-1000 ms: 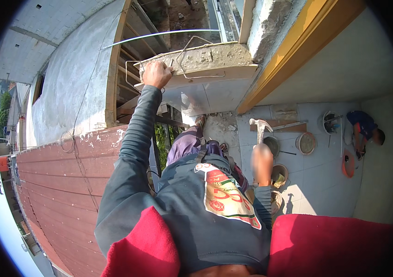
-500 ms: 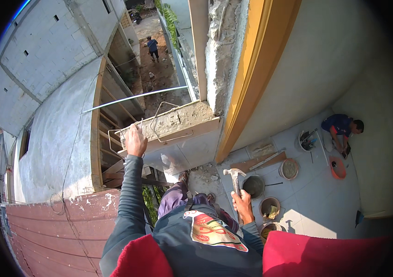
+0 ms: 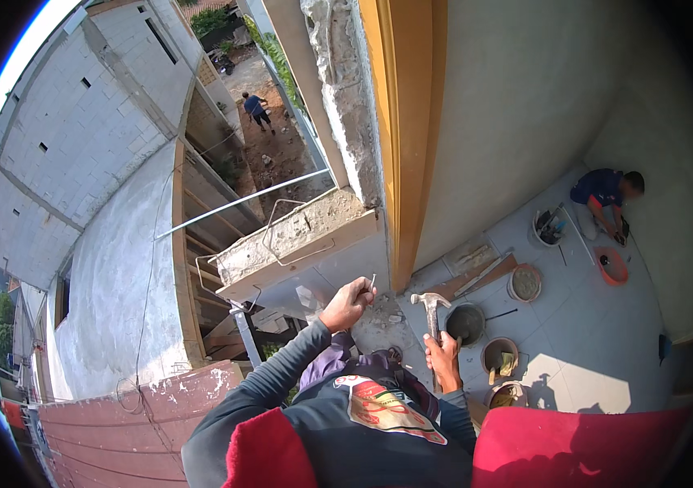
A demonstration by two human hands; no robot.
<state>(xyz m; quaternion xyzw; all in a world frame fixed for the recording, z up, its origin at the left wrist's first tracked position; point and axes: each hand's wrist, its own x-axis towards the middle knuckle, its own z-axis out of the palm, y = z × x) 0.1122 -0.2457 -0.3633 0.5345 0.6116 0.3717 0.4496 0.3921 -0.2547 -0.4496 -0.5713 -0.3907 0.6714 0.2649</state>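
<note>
Towering over us here is a smooth, pale plastered wall (image 3: 517, 122), edged by a tall mustard-yellow frame (image 3: 416, 122). Below it spreads a pale tiled floor (image 3: 576, 325), where a co-worker in dark blue (image 3: 599, 189) crouches at the far side, near an orange plastic basin (image 3: 617, 276). Ahead of the person wearing the camera juts a rough grey concrete ledge (image 3: 314, 218), faced with a flat pale board (image 3: 346, 233); a bent steel wire loop (image 3: 272, 218) sticks up from it. Closer in, a round bucket of grey mix (image 3: 523, 300) stands on the tiles.

The claw hammer with a worn metal head (image 3: 430, 300) is upright at the person's right side, the fingers of the right hand (image 3: 444, 363) wrapped round its handle. The left hand (image 3: 348, 306) was at the ledge's left end half a second ago; now it has come away and hangs above the person's legs, much nearer the hammer. As I read it, that leaves the ledge neither steadied nor struck for the moment. Smallest of all, a thin light-coloured piece (image 3: 374, 280), perhaps a nail, pokes up from the left fingers, which look pinched on it.
</note>
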